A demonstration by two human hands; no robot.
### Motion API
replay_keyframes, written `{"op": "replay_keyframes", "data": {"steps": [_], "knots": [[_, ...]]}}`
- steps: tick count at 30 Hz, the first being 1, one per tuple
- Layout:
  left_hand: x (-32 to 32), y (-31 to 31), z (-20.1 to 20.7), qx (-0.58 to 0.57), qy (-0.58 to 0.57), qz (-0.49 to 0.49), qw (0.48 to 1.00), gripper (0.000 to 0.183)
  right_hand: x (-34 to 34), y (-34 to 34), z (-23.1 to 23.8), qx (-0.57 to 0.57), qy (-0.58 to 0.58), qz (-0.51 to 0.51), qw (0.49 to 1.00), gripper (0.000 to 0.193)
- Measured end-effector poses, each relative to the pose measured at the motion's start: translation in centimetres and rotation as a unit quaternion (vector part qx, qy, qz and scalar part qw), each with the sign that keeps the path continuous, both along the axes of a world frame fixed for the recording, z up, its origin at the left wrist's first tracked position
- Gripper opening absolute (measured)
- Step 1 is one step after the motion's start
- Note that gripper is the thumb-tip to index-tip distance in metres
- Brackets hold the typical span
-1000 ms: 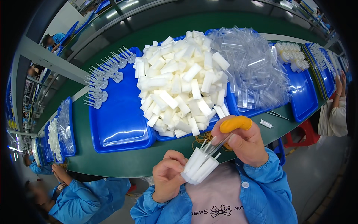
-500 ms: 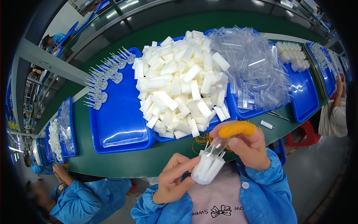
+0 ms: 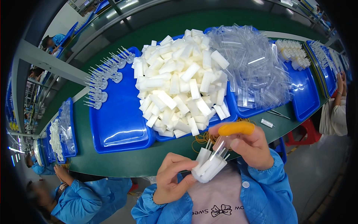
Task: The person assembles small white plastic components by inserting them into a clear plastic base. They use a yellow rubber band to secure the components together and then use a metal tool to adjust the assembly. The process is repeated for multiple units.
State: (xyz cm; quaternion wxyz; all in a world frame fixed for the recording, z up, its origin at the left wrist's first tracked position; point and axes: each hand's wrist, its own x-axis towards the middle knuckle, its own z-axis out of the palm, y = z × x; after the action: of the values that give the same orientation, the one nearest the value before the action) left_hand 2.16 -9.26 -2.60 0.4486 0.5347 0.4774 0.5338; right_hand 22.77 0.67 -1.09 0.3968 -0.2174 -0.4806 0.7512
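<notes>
My left hand [image 3: 174, 179] pinches the lower side of a cluster of white foam blocks [image 3: 209, 171] with thin pale pins sticking up from it. The cluster is tilted in front of my chest. A clear plastic tube [image 3: 223, 145] is gripped between the thumb and fingers of my right hand [image 3: 257, 149], which wears an orange finger cot [image 3: 236, 128] on one finger. The tube's lower end overlaps the upper part of the cluster; whether it surrounds a block, I cannot tell. One block at the cluster's left leans away from the others.
A heap of white foam blocks [image 3: 182, 82] fills the middle tray, with clear plastic sleeves [image 3: 253, 67] heaped beside it. Pinned clear discs [image 3: 97, 95] line the left blue tray [image 3: 121, 127]. Tweezers [image 3: 279, 114], a small white part [image 3: 267, 123] and yellow rubber bands [image 3: 201, 141] lie nearby. A co-worker's blue sleeve [image 3: 84, 198] is at left.
The clear tube shows lower over the foam blocks, and the left block stands further apart from the rest. Both hands keep nearly the same places.
</notes>
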Motion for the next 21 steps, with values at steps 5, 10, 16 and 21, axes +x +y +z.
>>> {"op": "replay_keyframes", "data": {"steps": [5,10,16,21], "knots": [[0.2,-0.2,-0.7,0.048,0.061,0.001,0.997,0.021,1.6,-0.8,-2.4,0.043,-0.052,-0.033,0.997,0.034],[1.0,-0.3,-0.7,0.046,0.052,0.014,0.997,0.02,0.8,-2.4,-2.2,-0.032,0.001,-0.132,0.991,0.032],[1.4,-0.8,-1.1,0.063,0.033,0.028,0.997,0.019,1.2,-1.9,-0.8,0.055,-0.081,-0.05,0.994,0.036],[1.2,-0.4,-1.8,0.068,0.043,0.057,0.995,0.033,1.1,-1.4,-1.0,0.01,-0.039,-0.037,0.999,0.041]]}}
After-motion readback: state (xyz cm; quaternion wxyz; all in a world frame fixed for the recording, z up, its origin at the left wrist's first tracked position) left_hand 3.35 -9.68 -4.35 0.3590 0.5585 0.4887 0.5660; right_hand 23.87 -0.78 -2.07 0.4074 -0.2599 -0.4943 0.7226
